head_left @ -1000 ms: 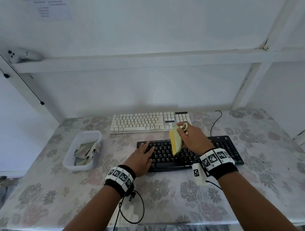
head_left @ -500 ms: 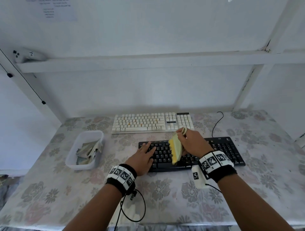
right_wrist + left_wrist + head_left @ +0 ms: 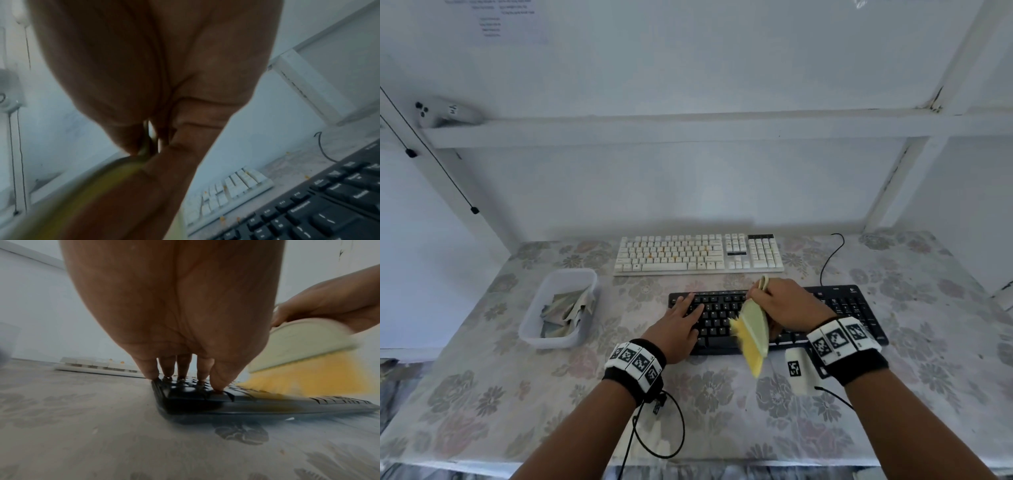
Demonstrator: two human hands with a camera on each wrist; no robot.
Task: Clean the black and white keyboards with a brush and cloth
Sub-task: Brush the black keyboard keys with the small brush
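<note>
The black keyboard (image 3: 856,308) lies in front of me on the flowered table, with the white keyboard (image 3: 698,253) behind it. My left hand (image 3: 681,318) presses flat on the black keyboard's left end, fingers straight on the keys (image 3: 180,384). My right hand (image 3: 784,301) grips a pale green brush (image 3: 755,329) with yellow bristles (image 3: 287,378); the bristles sweep the middle keys toward the front edge. Orange crumbs sit on the white keyboard (image 3: 232,188). In the right wrist view the brush (image 3: 102,178) is a blur beside my thumb.
A clear plastic tub (image 3: 558,308) holding crumpled cloths stands left of the keyboards. A black cable (image 3: 828,257) runs from the black keyboard toward the back wall. A white shelf rail (image 3: 688,126) crosses above the table.
My right hand has drawn the brush back toward me across the black keyboard, its bristles now past the front edge. The left hand has stayed on the keys.
</note>
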